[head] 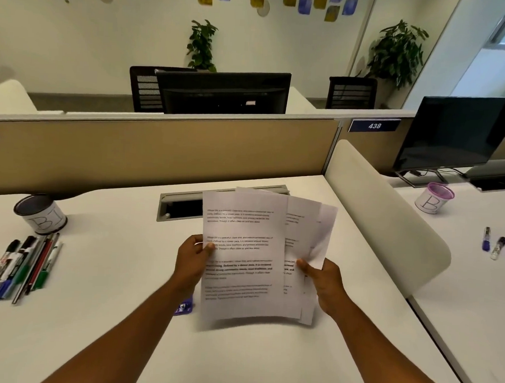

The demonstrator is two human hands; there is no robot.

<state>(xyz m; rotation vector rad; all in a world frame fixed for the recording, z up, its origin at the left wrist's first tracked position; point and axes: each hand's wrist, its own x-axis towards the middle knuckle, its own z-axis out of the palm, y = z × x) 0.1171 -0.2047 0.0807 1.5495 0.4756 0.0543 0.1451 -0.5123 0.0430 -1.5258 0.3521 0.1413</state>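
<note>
Several printed sheets of paper (244, 257) are held fanned out above the white desk (110, 315). My left hand (191, 262) grips the left edge of the front sheet, thumb on the printed side. My right hand (321, 281) pinches the sheets behind it (313, 231) near their right side, thumb on top. The back sheets stick out to the right of the front one. A small purple object (183, 307) lies on the desk under my left wrist, mostly hidden.
At the left stand a dark cup marked "BI" (42, 214) and several markers and pens (22, 265). A cable slot (181, 207) sits behind the papers. A rounded white divider (388, 223) separates the neighbouring desk with a purple-rimmed cup (434, 198), markers (493, 244) and a monitor (456, 133).
</note>
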